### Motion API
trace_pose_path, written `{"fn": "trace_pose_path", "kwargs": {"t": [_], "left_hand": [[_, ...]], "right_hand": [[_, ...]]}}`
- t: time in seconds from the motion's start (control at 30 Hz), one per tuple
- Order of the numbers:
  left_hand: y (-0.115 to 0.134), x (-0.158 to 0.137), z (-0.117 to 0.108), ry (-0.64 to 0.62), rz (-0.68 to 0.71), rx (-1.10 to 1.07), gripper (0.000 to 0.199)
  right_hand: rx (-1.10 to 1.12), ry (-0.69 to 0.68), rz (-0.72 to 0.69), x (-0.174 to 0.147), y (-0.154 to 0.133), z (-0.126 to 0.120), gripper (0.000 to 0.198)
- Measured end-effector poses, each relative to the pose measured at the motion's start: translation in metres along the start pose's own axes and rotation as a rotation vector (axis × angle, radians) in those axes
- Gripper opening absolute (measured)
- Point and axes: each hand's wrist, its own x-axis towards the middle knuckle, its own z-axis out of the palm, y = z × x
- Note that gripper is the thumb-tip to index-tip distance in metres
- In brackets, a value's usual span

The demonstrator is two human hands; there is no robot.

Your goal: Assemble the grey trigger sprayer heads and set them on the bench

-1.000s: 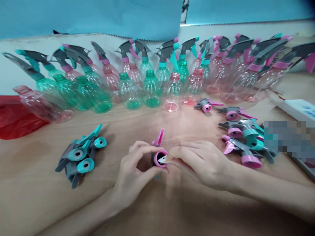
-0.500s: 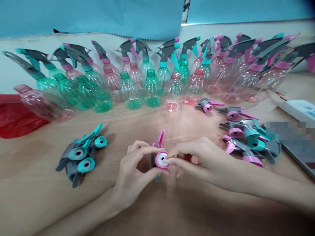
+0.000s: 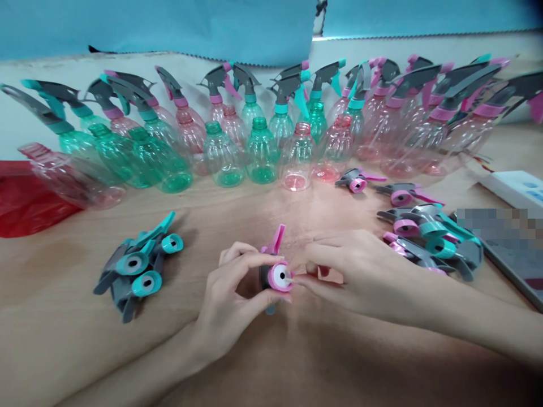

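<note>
My left hand (image 3: 229, 297) holds a grey and pink spray trigger head (image 3: 264, 277) between thumb and fingers. Its pink collar faces me, with a white disc (image 3: 277, 272) and a dark central hole inside. The pink trigger sticks up behind my fingers. My right hand (image 3: 360, 274) is pinched at the collar's right side, its fingertips beside the disc. A small pale bit shows at those fingertips, too blurred to name. On the table to the left lie several teal-collared spray heads (image 3: 133, 263). More spray heads (image 3: 431, 227), pink and teal, are heaped beyond my right hand.
Clear green (image 3: 262, 152) and pink bottles (image 3: 297, 155) stand across the back, several topped with spray heads. One pink bottle (image 3: 72, 175) leans at the left by a red plastic bag (image 3: 25, 203). A dark flat device (image 3: 509, 254) and a white box (image 3: 520, 186) are at the right.
My right hand has shifted slightly right and turned, with its fingertips drawn back from the disc's centre to its edge. The left hand keeps its hold on the spray head.
</note>
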Motion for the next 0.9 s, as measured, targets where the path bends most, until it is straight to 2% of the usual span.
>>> {"fn": "trace_pose_path", "kwargs": {"t": [0.2, 0.4, 0.57, 0.67, 0.9], "left_hand": [[0.0006, 0.0002, 0.0002, 0.012, 0.062, 0.045, 0.032], [0.0012, -0.0016, -0.0016, -0.01, 0.142, 0.11, 0.035], [0.0007, -0.0015, -0.0018, 0.002, 0.141, 0.116, 0.035], [0.0, -0.0016, -0.0016, -0.007, 0.128, 0.104, 0.035], [-0.0001, -0.0006, -0.0006, -0.013, 0.106, 0.071, 0.035]], "right_hand": [[-0.014, -0.014, -0.015, 0.0011, -0.0019, -0.0007, 0.008], [-0.002, -0.09, 0.006, 0.001, -0.0035, 0.0002, 0.016], [0.004, -0.057, -0.056, 0.002, -0.0026, 0.0037, 0.022], [0.012, -0.018, -0.1, 0.0026, -0.003, 0.0049, 0.019], [0.052, 0.023, -0.109, 0.0023, -0.0036, 0.0085, 0.013]]}}
